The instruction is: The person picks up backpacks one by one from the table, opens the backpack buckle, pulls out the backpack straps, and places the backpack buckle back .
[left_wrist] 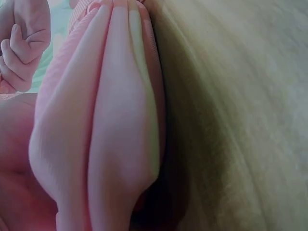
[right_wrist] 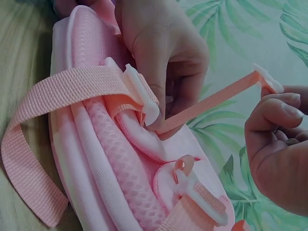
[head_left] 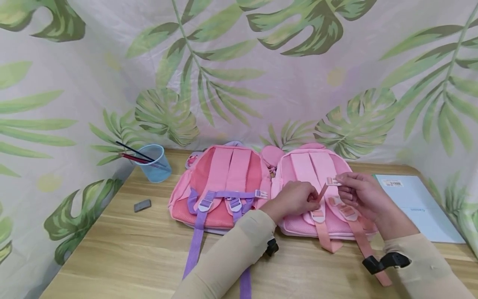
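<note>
A light pink backpack (head_left: pixel 298 227) lies with its shoulder straps facing up. My left hand (head_left: pixel 296 197) pinches a narrow peach webbing strap (right_wrist: pixel 211 107) close to the backpack's left shoulder strap. At the webbing's other end, the fingers of my right hand (head_left: pixel 361 192) pinch a white plastic buckle (right_wrist: pixel 269 79). Between the two hands the webbing runs straight, raised off the bag. White strap adjusters (head_left: pixel 318 216) with loose peach tails sit at the lower ends of the shoulder straps. The left wrist view is mostly filled by the bag's side; the left fingertips are hidden there.
Left of it lies a darker pink backpack (head_left: pixel 222 166) with purple straps and a white buckle (head_left: pixel 261 194). A blue mesh cup (head_left: pixel 158 168) holds pencils at the back left, near a grey eraser (head_left: pixel 142 205). Pale blue booklets (head_left: pixel 429 214) lie at the right.
</note>
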The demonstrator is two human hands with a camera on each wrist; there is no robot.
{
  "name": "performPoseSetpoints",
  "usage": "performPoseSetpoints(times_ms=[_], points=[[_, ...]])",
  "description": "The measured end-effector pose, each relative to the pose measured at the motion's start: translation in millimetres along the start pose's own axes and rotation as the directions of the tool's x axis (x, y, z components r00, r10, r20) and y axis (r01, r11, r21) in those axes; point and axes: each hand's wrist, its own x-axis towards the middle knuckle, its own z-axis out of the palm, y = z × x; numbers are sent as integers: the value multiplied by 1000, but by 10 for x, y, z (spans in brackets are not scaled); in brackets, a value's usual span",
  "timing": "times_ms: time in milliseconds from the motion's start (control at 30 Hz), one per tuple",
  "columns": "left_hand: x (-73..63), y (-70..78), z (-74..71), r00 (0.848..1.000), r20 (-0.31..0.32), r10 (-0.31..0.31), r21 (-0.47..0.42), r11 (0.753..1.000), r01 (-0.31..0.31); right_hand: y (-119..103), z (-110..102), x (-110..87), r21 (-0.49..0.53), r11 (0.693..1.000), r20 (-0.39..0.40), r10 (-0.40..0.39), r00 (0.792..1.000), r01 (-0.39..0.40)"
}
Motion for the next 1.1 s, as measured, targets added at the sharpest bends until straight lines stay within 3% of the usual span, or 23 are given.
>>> performPoseSetpoints(times_ms=[167,233,367,500,667,900,1100], points=[[-3,-9,5,1000,-7,8,13,1000,-8,-12,12,1,-51,999,-36,5,999,-7],[-10,-16,-5,1000,-13,-6,-21,1000,6,-24,4,-4,-87,996,-48,6,999,-10],[-38,-7,-106,997,-56,-52,-178,983,41,-40,-18,-12,-145,989,-64,18,998,-27],[-37,57,-247,988,-153,-25,-332,943,-27,-23,-15,-14,-155,988,-63,11,998,-21],[-17,137,-340,975,-210,67,-301,945,-130,7,17,-15,-181,983,-31,-7,1000,1],[0,125,-350,977,-195,88,-303,942,-145,18,32,-24,-193,981,-25,1,1000,-6],[10,105,-359,963,-231,138,-322,923,-210,19,-40,-62,-113,993,49,45,998,-40]])
